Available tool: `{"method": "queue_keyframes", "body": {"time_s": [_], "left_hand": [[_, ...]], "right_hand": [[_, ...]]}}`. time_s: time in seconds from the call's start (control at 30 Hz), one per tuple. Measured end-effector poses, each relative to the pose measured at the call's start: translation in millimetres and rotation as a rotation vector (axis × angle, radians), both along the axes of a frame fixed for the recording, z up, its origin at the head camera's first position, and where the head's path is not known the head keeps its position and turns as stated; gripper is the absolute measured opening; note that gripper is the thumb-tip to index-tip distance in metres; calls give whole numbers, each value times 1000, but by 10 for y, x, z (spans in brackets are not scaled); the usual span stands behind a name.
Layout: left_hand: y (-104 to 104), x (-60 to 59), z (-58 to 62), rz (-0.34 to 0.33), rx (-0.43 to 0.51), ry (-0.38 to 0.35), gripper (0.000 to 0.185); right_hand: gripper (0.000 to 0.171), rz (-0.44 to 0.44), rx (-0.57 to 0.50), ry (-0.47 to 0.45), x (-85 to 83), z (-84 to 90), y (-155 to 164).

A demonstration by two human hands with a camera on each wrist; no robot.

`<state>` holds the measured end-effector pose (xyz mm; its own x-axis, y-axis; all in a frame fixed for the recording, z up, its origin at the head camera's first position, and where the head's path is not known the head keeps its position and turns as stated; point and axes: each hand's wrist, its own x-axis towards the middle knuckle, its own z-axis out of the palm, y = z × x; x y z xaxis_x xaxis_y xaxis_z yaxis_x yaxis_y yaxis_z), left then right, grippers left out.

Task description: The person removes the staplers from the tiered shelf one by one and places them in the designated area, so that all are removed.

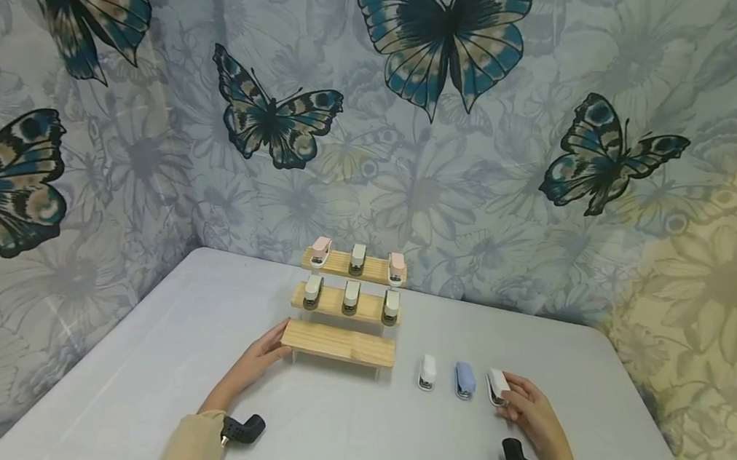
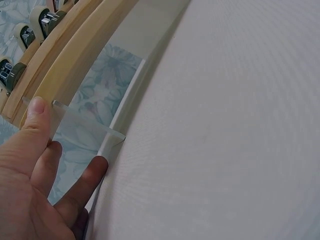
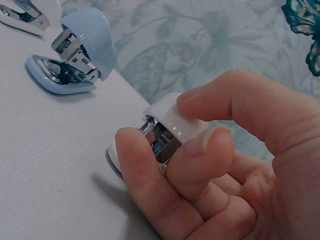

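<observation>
Wooden three-tier display stand (image 1: 339, 344) sits at centre frame on the grey table (image 1: 134, 355), against the butterfly-print backdrop (image 1: 444, 120). Its top shelf carries three mini staplers (image 1: 357, 257) and its middle shelf another three (image 1: 351, 296); the bottom shelf is bare. Three more staplers lie on the table to the right of the stand, in a row: a white stapler (image 1: 427, 372), a blue stapler (image 1: 464, 379), and a second white stapler (image 1: 497, 386) at the far right. The right hand (image 1: 533, 414) pinches this last stapler between thumb and fingers, fingers (image 3: 210, 145) curled over its cap, the base apparently resting on the table. The left hand (image 1: 261, 359) rests with straight fingers against the left end of the bottom shelf; the left wrist view shows the thumb (image 2: 37, 112) on the clear side panel (image 2: 82, 127). Judgement: two of three shelves are filled, and the bottom row of three remains outstanding, with the first piece only now in hand.
</observation>
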<state>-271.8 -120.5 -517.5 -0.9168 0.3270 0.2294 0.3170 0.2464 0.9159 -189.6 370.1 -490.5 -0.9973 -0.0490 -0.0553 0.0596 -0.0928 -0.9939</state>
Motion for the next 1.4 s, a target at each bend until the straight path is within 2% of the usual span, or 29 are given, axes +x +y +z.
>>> {"method": "queue_keyframes", "body": {"time_s": [0.2, 0.4, 0.57, 0.77, 0.87, 0.97, 1.17, 1.27, 1.4], "left_hand": [[-15, 8, -14, -26, 3, 40, 54], [-1, -4, -18, -19, 1, 42, 55], [0, 0, -4, -8, 17, 35, 55], [-5, -6, 3, 2, 22, 13, 56], [3, -3, 6, 3, 23, 12, 56], [5, -3, 10, -9, 22, 16, 57], [9, -18, 32, 19, 22, -9, 57], [2, -20, 29, 8, 29, -2, 57], [-2, -14, 17, -13, 38, 0, 55]], "right_hand": [[47, -26, 4, -1, 3, -3, -19], [49, -22, -3, 34, 20, 5, -6], [46, -55, 23, 128, 52, 95, -32], [46, 8, 60, 205, 42, 280, -148], [46, 21, 85, 243, 10, 310, -212], [45, 34, 116, 291, -92, 218, -235], [48, 15, 196, 306, -402, -72, -327], [50, 13, 232, 325, -554, -133, -433], [53, 33, 265, 338, -752, -132, -588]]}}
